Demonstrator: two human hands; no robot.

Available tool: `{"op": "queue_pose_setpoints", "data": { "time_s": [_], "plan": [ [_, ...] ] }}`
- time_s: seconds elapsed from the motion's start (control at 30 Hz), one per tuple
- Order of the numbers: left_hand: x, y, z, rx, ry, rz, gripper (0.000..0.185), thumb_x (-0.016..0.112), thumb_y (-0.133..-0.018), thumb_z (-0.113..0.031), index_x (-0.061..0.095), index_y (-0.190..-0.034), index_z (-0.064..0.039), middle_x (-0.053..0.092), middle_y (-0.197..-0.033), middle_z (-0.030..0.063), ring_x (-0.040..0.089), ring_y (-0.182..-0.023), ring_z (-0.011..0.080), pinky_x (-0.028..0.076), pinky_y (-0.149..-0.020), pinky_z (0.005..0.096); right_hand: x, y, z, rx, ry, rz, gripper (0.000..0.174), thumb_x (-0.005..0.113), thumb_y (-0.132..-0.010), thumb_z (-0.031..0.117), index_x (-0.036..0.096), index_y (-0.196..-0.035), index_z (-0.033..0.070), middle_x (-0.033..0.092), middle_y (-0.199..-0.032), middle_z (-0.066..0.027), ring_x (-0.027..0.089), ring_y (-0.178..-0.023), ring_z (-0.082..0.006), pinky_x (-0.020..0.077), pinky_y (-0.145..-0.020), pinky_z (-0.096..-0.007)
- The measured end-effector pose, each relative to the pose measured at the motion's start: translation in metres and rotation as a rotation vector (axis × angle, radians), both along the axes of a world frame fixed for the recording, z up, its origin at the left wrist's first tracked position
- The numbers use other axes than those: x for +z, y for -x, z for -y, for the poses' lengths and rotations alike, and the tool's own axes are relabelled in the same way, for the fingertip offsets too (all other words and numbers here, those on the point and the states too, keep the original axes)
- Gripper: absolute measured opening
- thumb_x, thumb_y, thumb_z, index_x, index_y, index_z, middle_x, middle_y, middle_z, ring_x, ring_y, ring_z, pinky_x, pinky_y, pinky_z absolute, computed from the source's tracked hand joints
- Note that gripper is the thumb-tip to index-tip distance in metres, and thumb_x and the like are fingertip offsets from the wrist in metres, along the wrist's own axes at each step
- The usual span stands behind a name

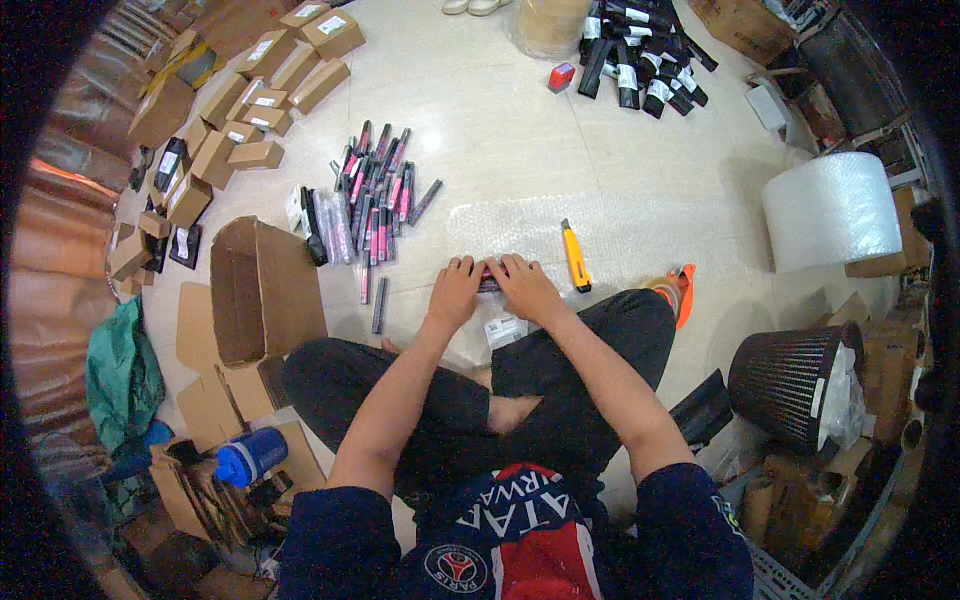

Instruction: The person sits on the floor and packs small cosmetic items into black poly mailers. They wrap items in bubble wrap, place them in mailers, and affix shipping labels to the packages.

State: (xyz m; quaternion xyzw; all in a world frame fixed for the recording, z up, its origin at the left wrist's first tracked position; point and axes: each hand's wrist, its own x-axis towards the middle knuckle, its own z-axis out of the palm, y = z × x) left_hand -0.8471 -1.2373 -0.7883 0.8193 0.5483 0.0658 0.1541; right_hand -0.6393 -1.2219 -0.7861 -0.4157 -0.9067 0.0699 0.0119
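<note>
My left hand [454,291] and my right hand [527,286] meet over a small bundle of dark, pink-marked slim boxes [490,282]. Fingers of both hands press on its two ends and hide much of it. The bundle rests at the near edge of a flat sheet of bubble wrap [502,217] on the floor. Just below the hands, by my crossed legs, lies a white printed label [505,331]. A yellow utility knife [575,259] lies on the sheet's right part, beyond my right hand.
Ahead-left is a pile of slim boxes [379,199], beside an open cardboard carton [266,292]. Taped parcels [255,97] line the far left. Black packages [637,60] lie far right. A bubble-wrap roll [832,214], tape dispenser [681,292] and dark basket [784,386] stand right.
</note>
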Motion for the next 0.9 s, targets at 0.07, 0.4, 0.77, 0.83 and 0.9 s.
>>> {"op": "queue_pose_setpoints", "data": {
  "time_s": [0.07,0.4,0.77,0.83,0.9],
  "plan": [
    [-0.001,0.001,-0.007,-0.001,0.057,0.003,0.082,0.093,-0.072,-0.024,0.057,-0.143,-0.009,0.058,-0.133,0.0142,0.056,-0.129,0.0375,0.054,-0.101,0.0533,-0.004,-0.002,-0.004,0.009,0.009,-0.003,0.077,0.079,-0.083,0.018,0.047,-0.152,0.003,0.057,-0.136,-0.0146,0.057,-0.131,-0.0323,0.0568,-0.095,-0.048],
    [-0.001,-0.012,-0.003,0.017,-0.156,0.004,0.064,0.08,-0.088,-0.031,0.059,-0.141,-0.004,0.061,-0.127,0.0166,0.061,-0.117,0.0381,0.057,-0.096,0.0482,-0.009,-0.009,-0.019,-0.138,0.2,-0.297,0.055,0.073,-0.089,0.016,0.055,-0.14,0.004,0.063,-0.137,-0.015,0.061,-0.13,-0.0342,0.0572,-0.095,-0.0561],
    [-0.015,-0.004,-0.021,0.011,-0.022,0.069,0.043,0.069,-0.101,-0.029,0.066,-0.138,-0.006,0.06,-0.122,0.018,0.062,-0.113,0.0373,0.059,-0.093,0.0473,-0.008,-0.05,-0.049,-0.939,0.136,-0.339,0.024,0.059,-0.096,0.004,0.058,-0.119,-0.001,0.068,-0.114,-0.0296,0.073,-0.099,-0.0462,0.0586,-0.083,-0.0555],
    [-0.014,-0.003,-0.026,0.026,-0.025,0.098,0.038,0.066,-0.102,-0.03,0.069,-0.133,-0.008,0.059,-0.122,0.0184,0.063,-0.109,0.0386,0.059,-0.09,0.0486,0.004,-0.044,-0.043,-0.716,-0.001,-0.289,0.032,0.062,-0.093,0.004,0.06,-0.124,0.003,0.067,-0.123,-0.024,0.069,-0.115,-0.041,0.0564,-0.093,-0.0522],
    [-0.014,-0.002,-0.034,0.028,0.017,0.09,0.035,0.064,-0.104,-0.031,0.071,-0.129,-0.008,0.059,-0.121,0.0192,0.065,-0.104,0.0402,0.059,-0.088,0.0498,0.014,-0.029,-0.026,-0.357,-0.222,-0.217,0.037,0.063,-0.093,0.006,0.06,-0.13,0.008,0.066,-0.127,-0.0199,0.066,-0.12,-0.0384,0.0536,-0.102,-0.0519]
  ]
}}
